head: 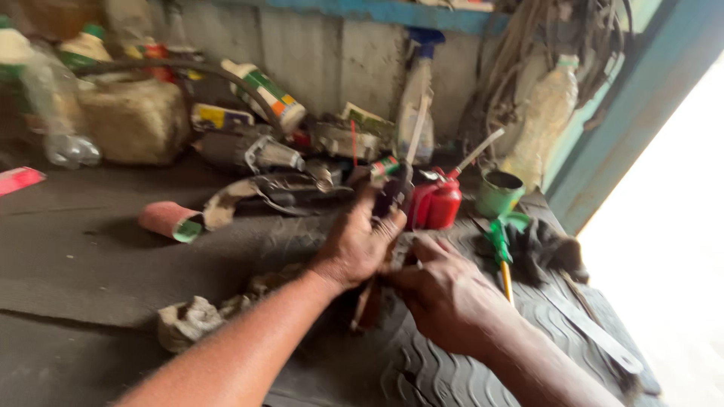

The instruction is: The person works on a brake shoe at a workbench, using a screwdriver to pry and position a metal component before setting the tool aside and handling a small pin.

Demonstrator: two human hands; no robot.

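Dark, blurred metal tool (397, 197), upright, grimy.

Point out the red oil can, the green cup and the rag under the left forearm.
red oil can (443, 205): head view, on its red body.
green cup (498, 197): head view, on its side wall.
rag (188, 320): head view, on its crumpled middle.

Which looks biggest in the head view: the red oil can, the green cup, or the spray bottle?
1. Spray bottle, tallest, though it stands farthest back.
2. Red oil can.
3. Green cup.
The can and cup look close in size, so their order is unsure.
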